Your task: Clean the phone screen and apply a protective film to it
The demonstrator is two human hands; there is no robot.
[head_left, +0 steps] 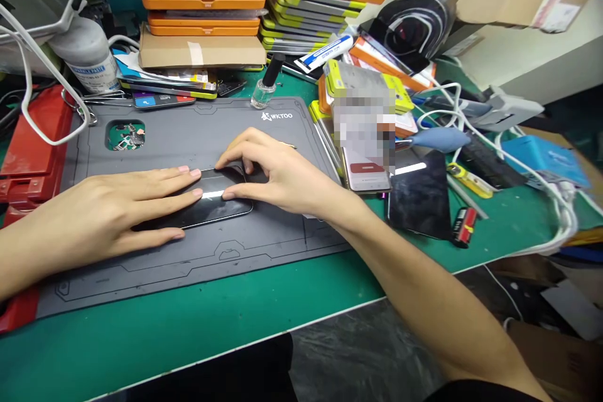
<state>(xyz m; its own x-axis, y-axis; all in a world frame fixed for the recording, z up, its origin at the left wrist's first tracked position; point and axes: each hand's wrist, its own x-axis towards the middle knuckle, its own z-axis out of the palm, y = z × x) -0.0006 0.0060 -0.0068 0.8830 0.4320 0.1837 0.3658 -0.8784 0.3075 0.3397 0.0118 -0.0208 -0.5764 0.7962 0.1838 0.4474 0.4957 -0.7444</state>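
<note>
A black smartphone (217, 208) lies flat, its glossy face up, on a grey work mat (188, 138). My left hand (108, 210) rests flat over its left part, fingers stretched out and slightly spread, hiding that end. At the other end, my right hand (268, 169) has its fingers curled around the phone's corner area. Its thumb presses on the glass while the index fingertip meets the far edge. A strip of light reflects off the glass between both hands.
Small metal parts lie in the mat's recess (126, 135). A glass bottle with a black cap (264, 89) stands behind. Orange and yellow boxes (205, 0) are stacked at the back. On the right lie a lit phone (365, 169), a black panel (419, 195) and a battery (464, 227). A red tool (35, 138) sits left.
</note>
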